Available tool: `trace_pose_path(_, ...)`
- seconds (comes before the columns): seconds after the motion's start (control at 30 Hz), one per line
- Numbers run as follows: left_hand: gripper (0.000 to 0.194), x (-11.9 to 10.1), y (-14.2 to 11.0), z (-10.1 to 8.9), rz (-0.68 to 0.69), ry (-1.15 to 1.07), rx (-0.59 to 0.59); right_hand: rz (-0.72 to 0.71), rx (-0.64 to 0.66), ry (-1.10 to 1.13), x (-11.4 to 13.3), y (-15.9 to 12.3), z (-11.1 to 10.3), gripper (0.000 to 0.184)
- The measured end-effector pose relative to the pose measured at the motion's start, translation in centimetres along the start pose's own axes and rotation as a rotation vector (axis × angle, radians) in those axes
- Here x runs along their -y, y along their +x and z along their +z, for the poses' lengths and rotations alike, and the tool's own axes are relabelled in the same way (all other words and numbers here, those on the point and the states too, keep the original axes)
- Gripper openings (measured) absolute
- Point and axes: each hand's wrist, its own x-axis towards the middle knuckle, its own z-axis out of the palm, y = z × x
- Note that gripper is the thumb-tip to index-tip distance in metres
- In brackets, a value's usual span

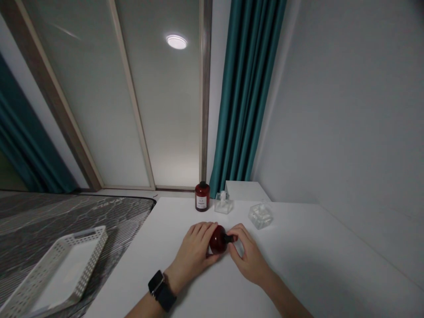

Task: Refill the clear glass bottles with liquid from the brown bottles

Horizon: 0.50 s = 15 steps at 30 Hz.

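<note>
A round dark red bottle (pixel 217 240) lies tilted over the white table, its black neck (pixel 228 239) pointing right. My left hand (pixel 199 247), with a black watch on its wrist, is wrapped around the bottle's body. With thumb and index finger my right hand (pixel 247 256) pinches the end of the black neck, where a small reddish tip shows; whether that tip is a separate piece I cannot make out. Beyond my hands stands a second dark red bottle (pixel 202 197), upright, with a white label and a black top.
Two clear glass bottles stand further back: a square one (pixel 224 204) with a stopper and a faceted one (pixel 260 215) to its right. A white box (pixel 247 191) sits at the table's (pixel 172 212) far edge. Left of the table is a white perforated basket (pixel 82 282).
</note>
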Motion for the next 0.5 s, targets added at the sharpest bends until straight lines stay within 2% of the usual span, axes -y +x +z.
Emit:
trace_pose_path(0.1, 0.074, -0.1, -0.1, -0.1, 0.000, -0.008, -0.009, -0.037, 0.003, 0.037, 0.3, 0.0, -0.1, 0.033)
trace_pose_path(0.17, 0.073, -0.2, -0.1, -0.2, 0.003, -0.014, -0.004, -0.014, -0.008, 0.035, 0.0, -0.1, 0.1, 0.034)
trace_pose_path(0.37, 0.070, -0.6, 0.1, -0.3, 0.003, -0.016, -0.019, 0.087, 0.021, 0.004, -0.8, -0.2, 0.2, 0.015)
trace_pose_path(0.5, 0.072, -0.4, 0.1, -0.4, -0.001, -0.019, -0.029, 0.043, 0.039, 0.033, -0.2, -0.1, -0.1, 0.029)
